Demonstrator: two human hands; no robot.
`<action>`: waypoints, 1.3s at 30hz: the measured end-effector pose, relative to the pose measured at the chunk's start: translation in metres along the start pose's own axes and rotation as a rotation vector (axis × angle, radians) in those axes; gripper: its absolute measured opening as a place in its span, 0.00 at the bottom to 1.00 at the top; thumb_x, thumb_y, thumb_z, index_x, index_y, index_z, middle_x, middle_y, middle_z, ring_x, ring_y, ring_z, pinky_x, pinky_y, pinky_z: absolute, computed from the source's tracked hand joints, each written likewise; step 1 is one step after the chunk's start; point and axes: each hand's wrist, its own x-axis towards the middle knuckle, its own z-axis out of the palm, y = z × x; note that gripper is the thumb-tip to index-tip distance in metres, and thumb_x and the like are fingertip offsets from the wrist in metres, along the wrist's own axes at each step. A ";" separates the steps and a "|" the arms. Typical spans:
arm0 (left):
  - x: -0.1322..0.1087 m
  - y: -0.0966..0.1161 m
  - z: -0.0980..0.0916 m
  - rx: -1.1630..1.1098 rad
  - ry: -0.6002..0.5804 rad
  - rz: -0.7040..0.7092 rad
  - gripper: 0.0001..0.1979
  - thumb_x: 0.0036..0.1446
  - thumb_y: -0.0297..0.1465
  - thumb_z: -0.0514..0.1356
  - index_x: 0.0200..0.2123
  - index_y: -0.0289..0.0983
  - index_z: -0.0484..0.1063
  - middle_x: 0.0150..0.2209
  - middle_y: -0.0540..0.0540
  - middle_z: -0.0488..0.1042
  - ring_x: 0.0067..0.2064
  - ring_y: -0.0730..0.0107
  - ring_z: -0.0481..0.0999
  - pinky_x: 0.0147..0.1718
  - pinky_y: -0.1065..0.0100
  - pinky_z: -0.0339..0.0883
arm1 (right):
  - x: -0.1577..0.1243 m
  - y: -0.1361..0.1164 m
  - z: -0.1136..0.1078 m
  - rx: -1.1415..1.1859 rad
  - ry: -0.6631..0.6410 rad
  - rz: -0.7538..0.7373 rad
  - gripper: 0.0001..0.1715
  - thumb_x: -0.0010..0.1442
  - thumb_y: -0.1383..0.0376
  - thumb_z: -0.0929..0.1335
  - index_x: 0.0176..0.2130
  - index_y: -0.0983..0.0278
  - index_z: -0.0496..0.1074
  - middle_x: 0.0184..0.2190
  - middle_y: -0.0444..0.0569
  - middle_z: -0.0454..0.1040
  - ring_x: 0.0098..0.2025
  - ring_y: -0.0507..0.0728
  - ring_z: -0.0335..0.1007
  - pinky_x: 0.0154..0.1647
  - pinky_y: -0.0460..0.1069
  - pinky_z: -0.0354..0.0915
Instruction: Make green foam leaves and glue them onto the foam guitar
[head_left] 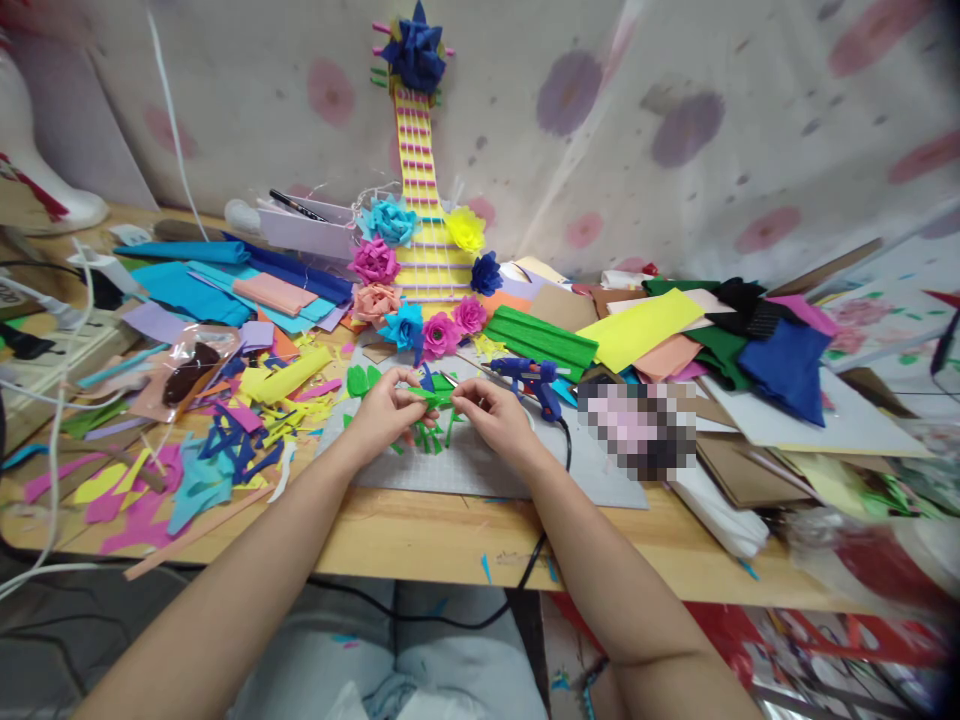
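Observation:
Over the grey cutting mat [480, 475], my left hand [386, 412] pinches one end of a strip of green paper [437, 397]. My right hand [491, 412] has its thumb and fingertips closed on the other end. Green leaf-shaped pieces [363, 380] lie beside my left hand, and thin green strips [429, 440] sit just below the fingers. A blue hot glue gun [529, 378] rests to the right of my right hand, its black cord running off the table edge. Behind my hands stands a yellow paper guitar [431, 262] trimmed with colourful paper flowers [441, 335].
Paper scraps [232, 440] cover the left of the wooden table [465, 540]. Folded green crepe paper [541, 342], a yellow sheet [641, 325] and a blue piece [784, 370] lie at the right. A power strip [45, 365] with white cables is at far left.

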 end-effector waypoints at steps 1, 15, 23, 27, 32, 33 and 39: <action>0.000 0.000 0.000 -0.005 -0.002 0.001 0.19 0.42 0.33 0.61 0.35 0.39 0.54 0.23 0.51 0.74 0.27 0.65 0.77 0.12 0.77 0.61 | 0.000 0.000 0.000 -0.011 -0.001 0.002 0.06 0.53 0.63 0.65 0.30 0.63 0.69 0.25 0.42 0.70 0.26 0.49 0.61 0.27 0.45 0.56; 0.000 0.001 -0.002 -0.137 -0.020 -0.032 0.11 0.44 0.32 0.60 0.31 0.37 0.60 0.23 0.50 0.72 0.24 0.73 0.73 0.12 0.80 0.58 | 0.001 0.003 -0.001 -0.055 0.145 -0.017 0.07 0.54 0.61 0.64 0.30 0.62 0.70 0.25 0.44 0.70 0.26 0.50 0.61 0.27 0.46 0.57; -0.001 0.003 -0.004 -0.315 -0.106 -0.095 0.17 0.38 0.28 0.65 0.32 0.35 0.64 0.26 0.50 0.72 0.27 0.73 0.73 0.17 0.76 0.65 | 0.001 0.005 0.000 -0.049 0.219 -0.007 0.08 0.54 0.61 0.64 0.30 0.62 0.69 0.25 0.44 0.70 0.25 0.50 0.61 0.27 0.46 0.58; 0.000 0.001 -0.004 -0.251 -0.088 -0.123 0.14 0.41 0.33 0.65 0.29 0.34 0.65 0.27 0.48 0.73 0.27 0.73 0.73 0.18 0.76 0.66 | 0.001 0.005 0.000 -0.067 0.232 -0.013 0.08 0.54 0.61 0.64 0.30 0.62 0.69 0.25 0.44 0.70 0.25 0.50 0.61 0.27 0.46 0.58; 0.001 0.000 -0.003 -0.253 -0.044 -0.099 0.14 0.42 0.35 0.64 0.29 0.36 0.64 0.23 0.51 0.70 0.22 0.76 0.70 0.13 0.78 0.59 | 0.000 0.004 0.000 -0.098 0.243 -0.030 0.08 0.55 0.61 0.63 0.30 0.62 0.69 0.26 0.44 0.70 0.26 0.50 0.61 0.27 0.46 0.58; 0.001 0.000 -0.002 -0.260 -0.022 -0.071 0.14 0.42 0.35 0.65 0.29 0.36 0.64 0.21 0.53 0.68 0.20 0.79 0.67 0.13 0.79 0.57 | 0.000 0.004 0.001 -0.103 0.243 -0.034 0.08 0.55 0.61 0.63 0.30 0.62 0.68 0.26 0.45 0.70 0.26 0.51 0.61 0.27 0.46 0.58; 0.004 -0.004 -0.002 -0.241 0.099 0.028 0.13 0.38 0.34 0.67 0.25 0.34 0.67 0.24 0.53 0.66 0.23 0.82 0.64 0.16 0.79 0.58 | -0.001 -0.001 0.005 -0.138 0.254 -0.057 0.08 0.55 0.61 0.63 0.31 0.62 0.68 0.27 0.46 0.70 0.27 0.51 0.63 0.30 0.47 0.60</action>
